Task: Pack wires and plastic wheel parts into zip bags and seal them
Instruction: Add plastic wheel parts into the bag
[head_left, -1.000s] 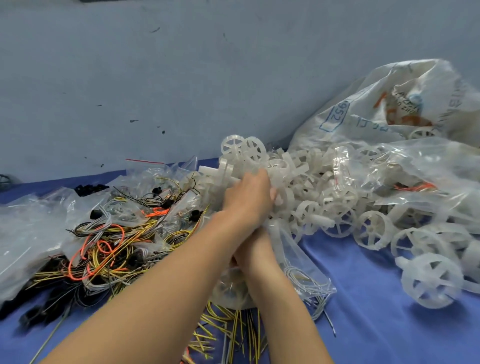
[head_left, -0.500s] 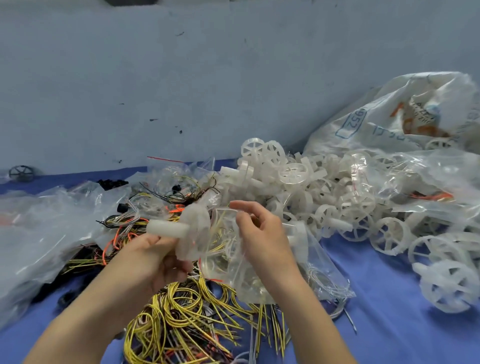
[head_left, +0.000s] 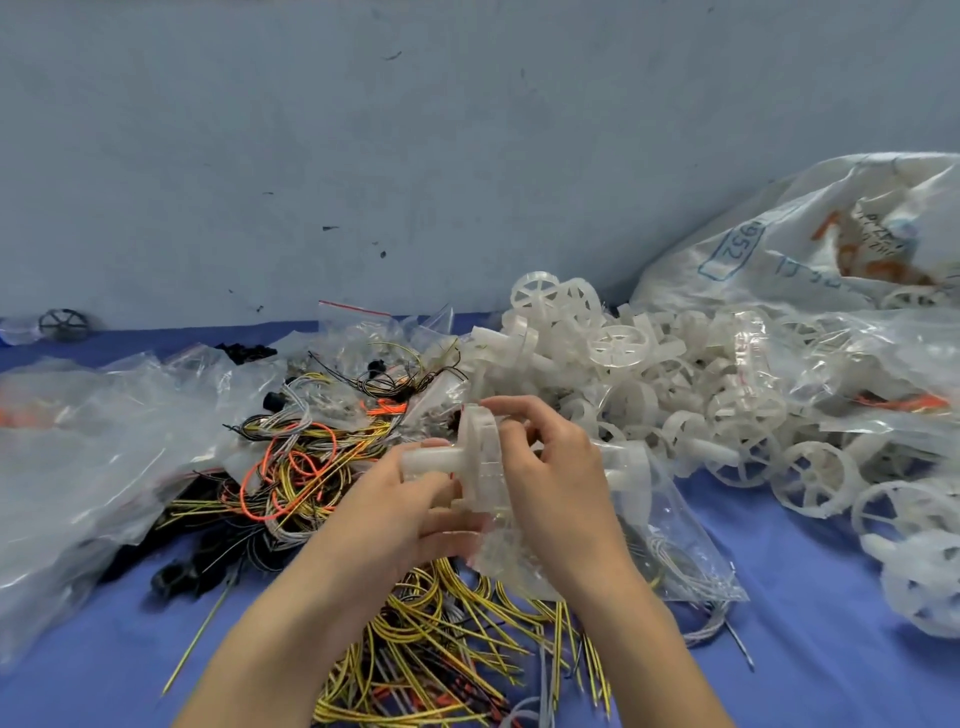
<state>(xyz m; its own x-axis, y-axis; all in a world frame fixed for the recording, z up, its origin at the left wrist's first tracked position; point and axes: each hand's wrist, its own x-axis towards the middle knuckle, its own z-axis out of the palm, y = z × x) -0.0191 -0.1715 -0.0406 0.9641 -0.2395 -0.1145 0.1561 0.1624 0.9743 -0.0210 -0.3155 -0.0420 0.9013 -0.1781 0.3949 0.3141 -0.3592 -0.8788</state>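
My left hand (head_left: 402, 512) grips a white plastic wheel part (head_left: 470, 460) by its axle stub, the wheel disc standing upright at the mouth of a clear zip bag (head_left: 660, 525). My right hand (head_left: 550, 467) pinches the bag's upper edge right beside the wheel. Inside the bag lie another white wheel part (head_left: 626, 465) and some thin wires. A tangle of yellow, orange and black wires (head_left: 311, 467) lies left of my hands, and more yellow wires (head_left: 452, 649) spread below them. A heap of white wheel parts (head_left: 623, 374) sits behind and to the right.
A blue cloth (head_left: 831, 623) covers the table. Crumpled clear bags (head_left: 78, 457) lie on the left, a big printed sack (head_left: 810, 249) at the back right. A dark wheel (head_left: 65, 325) rests far left by the grey wall. Loose wheels (head_left: 815, 478) scatter along the right.
My left hand drew a wheel part back from the heap and brought it right, up to the bag mouth that my right hand holds. The view has shifted slightly.
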